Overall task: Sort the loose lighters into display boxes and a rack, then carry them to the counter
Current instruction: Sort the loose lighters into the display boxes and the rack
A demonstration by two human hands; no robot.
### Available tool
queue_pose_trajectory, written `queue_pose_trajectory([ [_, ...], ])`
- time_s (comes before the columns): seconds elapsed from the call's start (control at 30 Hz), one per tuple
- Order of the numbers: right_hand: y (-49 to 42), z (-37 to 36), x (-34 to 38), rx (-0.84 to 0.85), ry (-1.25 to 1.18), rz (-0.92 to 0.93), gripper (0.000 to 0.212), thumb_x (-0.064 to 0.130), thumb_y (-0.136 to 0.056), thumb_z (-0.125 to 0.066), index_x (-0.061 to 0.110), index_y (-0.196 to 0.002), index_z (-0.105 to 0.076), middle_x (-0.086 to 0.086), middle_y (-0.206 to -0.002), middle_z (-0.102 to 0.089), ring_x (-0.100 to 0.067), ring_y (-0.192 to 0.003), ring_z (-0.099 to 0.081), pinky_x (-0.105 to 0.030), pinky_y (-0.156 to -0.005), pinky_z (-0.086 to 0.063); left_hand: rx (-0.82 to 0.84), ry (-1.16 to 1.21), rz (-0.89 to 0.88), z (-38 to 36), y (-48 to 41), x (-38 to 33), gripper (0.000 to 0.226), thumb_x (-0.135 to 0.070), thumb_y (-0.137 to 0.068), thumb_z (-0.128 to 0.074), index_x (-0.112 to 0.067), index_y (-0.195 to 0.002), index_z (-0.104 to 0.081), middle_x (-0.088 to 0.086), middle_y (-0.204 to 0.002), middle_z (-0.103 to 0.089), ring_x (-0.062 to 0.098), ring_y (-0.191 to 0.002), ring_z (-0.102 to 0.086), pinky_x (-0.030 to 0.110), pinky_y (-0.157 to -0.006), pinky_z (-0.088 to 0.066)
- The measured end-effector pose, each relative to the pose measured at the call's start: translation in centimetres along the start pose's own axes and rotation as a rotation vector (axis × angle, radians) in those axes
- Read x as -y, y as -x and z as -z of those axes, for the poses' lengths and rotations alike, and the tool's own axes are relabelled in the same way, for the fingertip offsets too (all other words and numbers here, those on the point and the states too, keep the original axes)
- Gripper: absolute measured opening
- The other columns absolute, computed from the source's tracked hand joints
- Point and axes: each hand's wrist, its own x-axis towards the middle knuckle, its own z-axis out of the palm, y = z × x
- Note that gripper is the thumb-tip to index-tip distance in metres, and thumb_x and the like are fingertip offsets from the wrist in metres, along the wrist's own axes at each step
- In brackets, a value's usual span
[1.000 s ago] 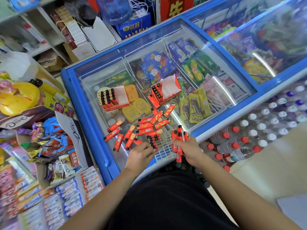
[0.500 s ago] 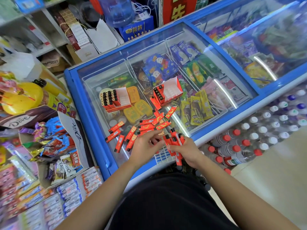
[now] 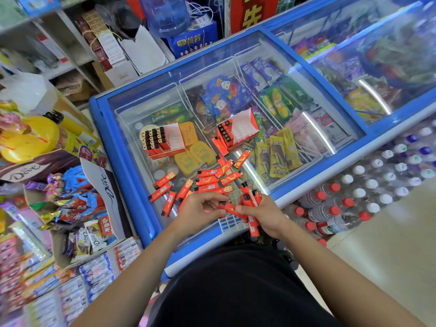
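Observation:
Several loose red lighters (image 3: pixel 213 179) lie scattered on the glass lid of a blue freezer (image 3: pixel 132 119). My right hand (image 3: pixel 264 214) grips a bunch of red lighters (image 3: pixel 251 204), held upright. My left hand (image 3: pixel 198 208) pinches one red lighter (image 3: pixel 230 208) and holds it against that bunch. Two red display boxes stand on the glass further back: the left box (image 3: pixel 165 140) partly filled with lighters, the right box (image 3: pixel 238 132) with one row in it. A white and blue rack (image 3: pixel 230 223) lies under my hands, mostly hidden.
Chocolate and sweets fill a stand (image 3: pixel 59 197) left of the freezer. Bottled water packs (image 3: pixel 354 197) sit on the floor at the right. Shelves and a water jug (image 3: pixel 165 15) stand behind the freezer.
My left hand lifted off the glass with a lighter and moved right to meet my right hand's bunch. The view shifted slightly.

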Motion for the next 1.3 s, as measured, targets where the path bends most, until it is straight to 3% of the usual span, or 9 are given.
queue_pose_trajectory([
  [0.23,-0.5,0.4,0.1,-0.091,0.023,-0.007,0.019,0.006,-0.082,-0.079,0.001,-0.096,-0.067,-0.01,-0.08,-0.068,-0.023,-0.073,-0.068,-0.036,-0.068,-0.058,-0.101,-0.039,0.021,-0.1,1.5,0.1,0.023,-0.029,-0.08,-0.081,-0.015,-0.098,-0.079,-0.004,-0.077,-0.076,0.013,-0.069,-0.072,0.034,-0.07,-0.06],
  [0.4,-0.7,0.6,-0.4,-0.191,0.023,-0.004,0.015,0.006,-0.082,-0.079,0.004,-0.089,-0.066,-0.011,-0.075,-0.068,-0.025,-0.071,-0.067,-0.033,-0.063,-0.056,-0.113,-0.253,-0.036,-0.1,2.7,1.9,0.013,-0.031,-0.081,-0.083,-0.019,-0.087,-0.08,-0.013,-0.071,-0.074,0.006,-0.065,-0.07,0.028,-0.065,-0.059],
  [0.57,-0.4,0.8,-0.6,-0.195,0.024,0.0,0.018,0.005,-0.084,-0.077,-0.002,-0.095,-0.064,-0.013,-0.077,-0.067,-0.024,-0.07,-0.066,-0.032,-0.063,-0.056,-0.202,-0.453,-0.104,-1.3,3.2,3.8,0.013,-0.027,-0.077,-0.087,-0.018,-0.082,-0.079,-0.013,-0.067,-0.072,-0.001,-0.063,-0.067,0.012,-0.061,-0.052],
  [0.73,-0.2,0.8,-0.9,-0.182,0.028,-0.008,0.023,0.006,-0.084,-0.077,-0.006,-0.099,-0.063,-0.014,-0.079,-0.066,-0.025,-0.07,-0.065,-0.034,-0.065,-0.055,-0.267,-0.602,-0.163,-2.8,2.8,5.1,0.014,-0.023,-0.077,-0.086,-0.016,-0.074,-0.075,-0.008,-0.063,-0.068,0.008,-0.057,-0.063,0.028,-0.053,-0.055],
  [0.93,0.0,0.8,-1.3,-0.198,-0.002,-0.018,0.023,0.003,-0.083,-0.078,-0.003,-0.099,-0.063,-0.015,-0.08,-0.065,-0.026,-0.07,-0.065,-0.034,-0.062,-0.055,-0.285,-0.667,-0.192,-3.8,2.0,6.3,0.016,-0.029,-0.08,-0.08,-0.016,-0.075,-0.07,-0.007,-0.065,-0.067,0.013,-0.062,-0.064,0.032,-0.05,-0.053],
  [1.1,0.2,0.8,-1.3,-0.175,0.004,-0.023,0.025,0.002,-0.083,-0.077,-0.006,-0.102,-0.063,-0.016,-0.082,-0.063,-0.028,-0.073,-0.063,-0.035,-0.065,-0.055,-0.317,-0.668,-0.285,-4.1,2.3,6.4,0.016,-0.024,-0.081,-0.083,-0.017,-0.09,-0.071,-0.008,-0.072,-0.069,0.01,-0.062,-0.064,0.029,-0.046,-0.051],
  [1.2,0.4,0.7,-1.3,-0.133,-0.001,-0.027,0.022,0.003,-0.083,-0.077,-0.002,-0.101,-0.065,-0.015,-0.083,-0.064,-0.027,-0.074,-0.065,-0.038,-0.069,-0.055,-0.33,-0.669,-0.36,-4.1,2.4,6.4,0.008,-0.026,-0.087,-0.076,-0.019,-0.085,-0.073,-0.011,-0.071,-0.069,0.008,-0.06,-0.062,0.029,-0.045,-0.05],
  [1.3,0.4,0.5,-1.3,-0.103,-0.015,-0.033,0.023,0.006,-0.083,-0.079,0.0,-0.101,-0.066,-0.014,-0.083,-0.066,-0.027,-0.074,-0.067,-0.037,-0.068,-0.056,-0.354,-0.722,-0.406,-4.1,2.3,6.6,0.013,-0.027,-0.088,-0.073,-0.019,-0.077,-0.073,-0.009,-0.066,-0.065,0.011,-0.058,-0.06,0.03,-0.041,-0.046],
])
